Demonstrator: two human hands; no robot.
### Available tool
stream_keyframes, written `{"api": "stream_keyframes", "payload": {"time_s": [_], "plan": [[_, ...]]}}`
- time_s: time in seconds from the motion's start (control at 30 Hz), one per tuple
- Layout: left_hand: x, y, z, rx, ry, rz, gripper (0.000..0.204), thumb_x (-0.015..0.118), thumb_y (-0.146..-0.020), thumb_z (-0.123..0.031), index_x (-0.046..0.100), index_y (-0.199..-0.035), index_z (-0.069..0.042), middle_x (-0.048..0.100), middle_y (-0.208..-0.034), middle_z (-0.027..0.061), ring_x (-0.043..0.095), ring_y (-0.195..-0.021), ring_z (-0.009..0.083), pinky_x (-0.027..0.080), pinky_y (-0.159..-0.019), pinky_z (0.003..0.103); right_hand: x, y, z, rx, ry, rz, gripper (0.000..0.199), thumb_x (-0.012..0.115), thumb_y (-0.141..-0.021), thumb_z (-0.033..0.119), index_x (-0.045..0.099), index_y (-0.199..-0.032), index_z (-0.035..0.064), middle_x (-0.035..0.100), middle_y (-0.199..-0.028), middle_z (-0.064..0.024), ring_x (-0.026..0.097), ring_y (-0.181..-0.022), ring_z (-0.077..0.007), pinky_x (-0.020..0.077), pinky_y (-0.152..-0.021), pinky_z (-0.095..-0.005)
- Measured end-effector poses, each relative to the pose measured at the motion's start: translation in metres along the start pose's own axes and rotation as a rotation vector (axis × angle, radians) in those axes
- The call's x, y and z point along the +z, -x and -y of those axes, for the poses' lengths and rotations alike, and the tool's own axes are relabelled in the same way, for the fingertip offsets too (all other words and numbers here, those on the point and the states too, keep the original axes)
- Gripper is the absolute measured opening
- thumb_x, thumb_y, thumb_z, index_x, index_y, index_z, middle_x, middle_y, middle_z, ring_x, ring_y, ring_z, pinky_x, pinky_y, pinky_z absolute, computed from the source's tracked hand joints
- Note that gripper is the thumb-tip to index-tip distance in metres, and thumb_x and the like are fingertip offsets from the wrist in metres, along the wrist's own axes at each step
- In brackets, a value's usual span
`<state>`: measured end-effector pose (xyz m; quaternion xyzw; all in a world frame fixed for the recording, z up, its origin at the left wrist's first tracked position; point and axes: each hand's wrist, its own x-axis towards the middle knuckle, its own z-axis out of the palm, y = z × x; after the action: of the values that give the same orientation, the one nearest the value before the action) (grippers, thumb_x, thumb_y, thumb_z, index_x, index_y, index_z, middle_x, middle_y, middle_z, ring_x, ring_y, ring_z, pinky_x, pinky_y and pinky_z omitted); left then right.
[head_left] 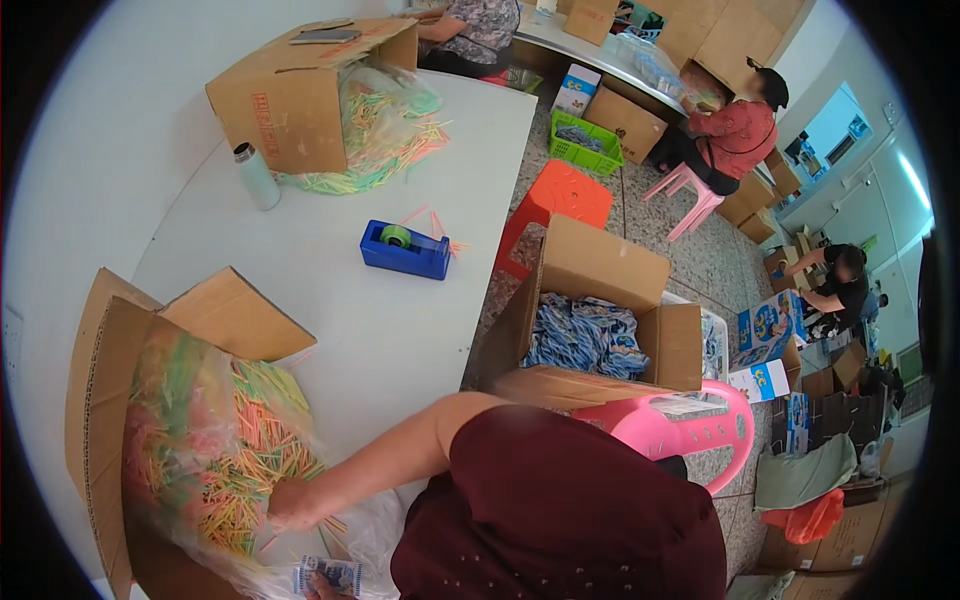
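Picking step: left hand (292,505) closes on thin multicoloured plastic sticks (255,440) in clear bag (box-lined); right hand (318,588) pinches small printed packet (328,574). Next calls for loading.

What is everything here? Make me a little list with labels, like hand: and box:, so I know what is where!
left hand: reaching into the colourful sticks
right hand: not in view
sticks: in a clear plastic bag inside an open cardboard box on the white table
small printed packet: at the lower edge, by the bag
tape dispenser: blue, mid-table
bottle: upright beside a second box of sticks
floor box: open, holds blue packets
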<state>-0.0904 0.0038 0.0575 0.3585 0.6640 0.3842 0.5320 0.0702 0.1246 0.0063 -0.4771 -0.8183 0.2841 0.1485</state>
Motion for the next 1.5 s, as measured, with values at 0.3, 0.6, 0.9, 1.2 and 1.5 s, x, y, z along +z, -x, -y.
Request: {"api": "stream_keyframes", "payload": {"time_s": [0.3,0.6,0.9,1.2,1.5], "plan": [[0.004,-0.03,0.031,0.401,-0.223,0.012,0.036,0.043,-0.085,0.001,0.059,-0.117,0.002,0.059,-0.11,0.024,0.054,-0.104,0.0383,0.042,-0.094,0.043,0.014,0.005,0.02,-0.086,-0.587,-0.001,0.022,0.062,-0.073,0.021,0.058,-0.077,-0.0001,0.06,-0.07,-0.0175,0.058,-0.067,-0.0329,0.0453,-0.063,-0.0417],[-0.013,-0.019,0.015,0.398,-0.117,0.166,0.019,0.055,-0.088,-0.004,0.059,-0.107,-0.001,0.06,-0.103,0.0098,0.056,-0.09,0.0164,0.046,-0.078,0.029,0.023,0.016,0.038,-0.108,-0.952,-0.005,0.021,0.063,-0.076,0.019,0.053,-0.071,0.0005,0.057,-0.068,-0.0099,0.053,-0.067,-0.0225,0.043,-0.063,-0.0358],[0.008,-0.029,0.014,0.34,-0.154,0.054,0.02,0.058,-0.086,0.0,0.062,-0.105,0.001,0.062,-0.1,0.0046,0.056,-0.09,0.0114,0.046,-0.077,0.026,0.012,0.031,-0.014,-0.192,-0.311,-0.455,0.004,0.06,-0.078,0.008,0.059,-0.081,0.007,0.059,-0.087,-0.0116,0.056,-0.09,-0.026,0.0436,-0.077,-0.0375],[-0.012,-0.005,0.023,0.159,0.257,-0.048,0.009,0.058,-0.09,-0.004,0.063,-0.097,-0.003,0.066,-0.088,-0.0005,0.059,-0.08,0.0062,0.049,-0.073,0.024,0.013,0.036,0.013,-0.162,-0.728,-0.297,0.006,0.055,-0.089,0.005,0.056,-0.094,0.0021,0.063,-0.085,-0.0069,0.062,-0.081,-0.0156,0.0478,-0.073,-0.0287],[0.0,-0.013,0.01,0.155,0.456,0.044,0.015,0.051,-0.095,-0.008,0.061,-0.105,-0.004,0.067,-0.092,-0.0009,0.059,-0.081,0.0057,0.05,-0.074,0.024,0.018,0.037,0.015,-0.014,-0.865,-0.322,0.014,0.057,-0.084,0.002,0.055,-0.097,0.0033,0.061,-0.084,-0.0105,0.061,-0.073,-0.0251,0.0484,-0.068,-0.0327]]}}
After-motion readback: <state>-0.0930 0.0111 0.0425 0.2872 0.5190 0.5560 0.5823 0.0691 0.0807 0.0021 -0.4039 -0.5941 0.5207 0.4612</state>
